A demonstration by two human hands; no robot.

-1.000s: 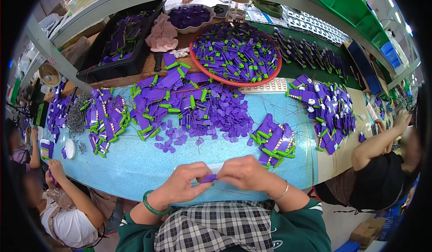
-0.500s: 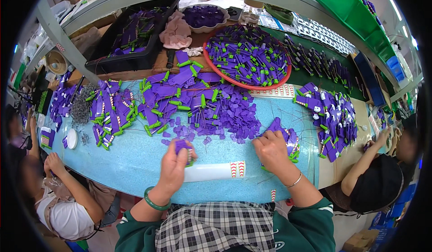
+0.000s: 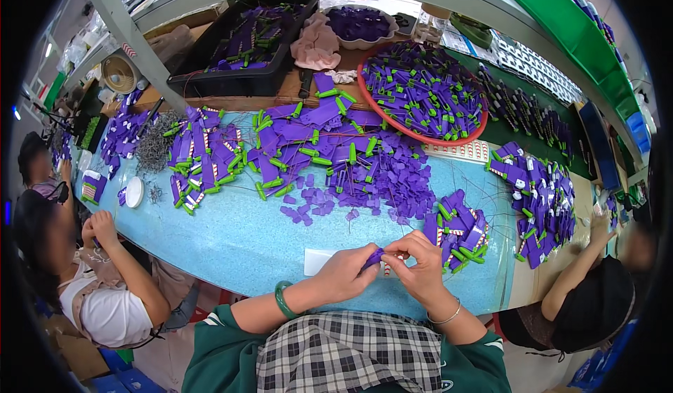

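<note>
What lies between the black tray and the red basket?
In the head view, a crumpled pink cloth, a black handle, white crumpled material and, nearer the person, purple pieces.

Left hand (image 3: 345, 275), right hand (image 3: 418, 261) together at small purple piece (image 3: 374, 258); shape hard to make out. White strip (image 3: 317, 261) partly behind them on blue tabletop (image 3: 217, 232). Purple-and-green pile (image 3: 458, 226) near right hand; red basin (image 3: 422, 138) beyond.

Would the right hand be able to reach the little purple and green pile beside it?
Probably yes: the pile lies just beyond the right hand, and nothing seems to stand between them. That hand looks busy, though, with a small purple piece that the left hand holds too.
</note>
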